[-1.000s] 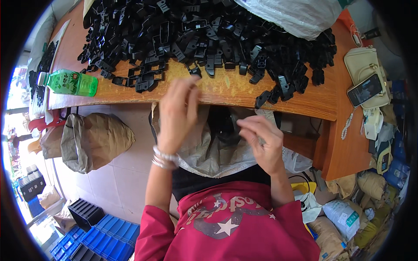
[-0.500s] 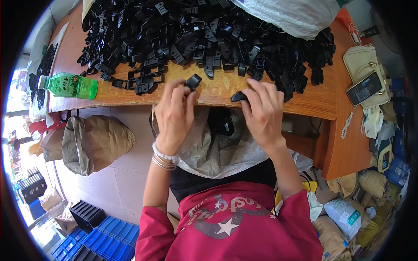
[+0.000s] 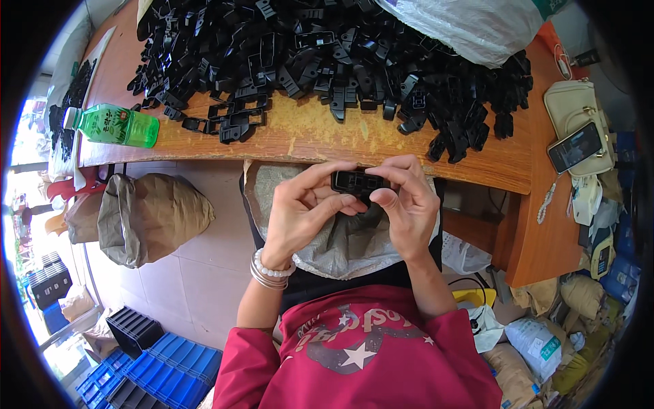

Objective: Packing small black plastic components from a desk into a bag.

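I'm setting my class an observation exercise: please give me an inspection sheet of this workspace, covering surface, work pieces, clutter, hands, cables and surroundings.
Surface: brown wood-look table, worn paler toward the front.
Work pieces: heaped black plastic pieces; small rectangular black plastic part in hand.
Clutter: green translucent plastic bottle on its side; dark-screened phone on cream handbag.
Hands: bare left hand and bare right hand hold the part above a pale woven sack.
Cables: thin white cable, table's right end.
Surroundings: blue plastic crates, brown sack.

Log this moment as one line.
left hand: holding black part | right hand: holding its right end | both hands: over sack | pile: on table
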### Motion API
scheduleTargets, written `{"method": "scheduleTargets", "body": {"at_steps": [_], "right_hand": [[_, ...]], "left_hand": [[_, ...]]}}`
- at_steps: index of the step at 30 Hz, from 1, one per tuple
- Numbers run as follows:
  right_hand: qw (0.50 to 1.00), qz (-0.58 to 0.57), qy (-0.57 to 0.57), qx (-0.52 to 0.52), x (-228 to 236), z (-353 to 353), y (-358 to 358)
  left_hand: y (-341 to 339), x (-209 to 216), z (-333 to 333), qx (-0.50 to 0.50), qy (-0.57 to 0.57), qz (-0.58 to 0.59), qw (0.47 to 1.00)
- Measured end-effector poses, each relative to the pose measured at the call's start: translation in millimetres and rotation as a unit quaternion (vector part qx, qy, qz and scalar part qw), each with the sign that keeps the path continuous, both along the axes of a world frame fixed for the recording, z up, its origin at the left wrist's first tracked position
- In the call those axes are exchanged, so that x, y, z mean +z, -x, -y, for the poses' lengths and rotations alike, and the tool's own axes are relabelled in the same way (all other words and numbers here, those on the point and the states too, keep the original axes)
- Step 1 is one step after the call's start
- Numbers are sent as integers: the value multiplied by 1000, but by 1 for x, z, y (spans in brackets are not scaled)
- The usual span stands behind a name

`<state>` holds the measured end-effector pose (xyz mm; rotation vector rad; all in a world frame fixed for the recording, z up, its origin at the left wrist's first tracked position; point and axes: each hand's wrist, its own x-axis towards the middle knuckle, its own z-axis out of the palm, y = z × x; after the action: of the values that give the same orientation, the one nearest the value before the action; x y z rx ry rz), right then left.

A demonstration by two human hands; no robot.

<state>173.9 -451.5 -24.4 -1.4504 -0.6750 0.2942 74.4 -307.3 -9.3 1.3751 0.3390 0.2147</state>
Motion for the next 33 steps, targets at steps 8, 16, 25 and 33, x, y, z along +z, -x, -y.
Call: {"method": "scheduleTargets", "body": {"at_steps": [8, 16, 25, 33], "right_hand": [[1000, 1, 23, -4, -6, -4, 7], [993, 90, 68, 32, 0, 4, 3], [970, 180, 146, -72, -6, 30, -6], [836, 386, 314, -232, -12, 43, -49]], "left_hand": [[4, 4, 4, 24, -223, -19, 974], [7, -6, -8, 93, -344, 83, 931], [16, -15, -101, 211, -702, -139, 666], [14, -34, -70, 341, -456, 15, 822]]}}
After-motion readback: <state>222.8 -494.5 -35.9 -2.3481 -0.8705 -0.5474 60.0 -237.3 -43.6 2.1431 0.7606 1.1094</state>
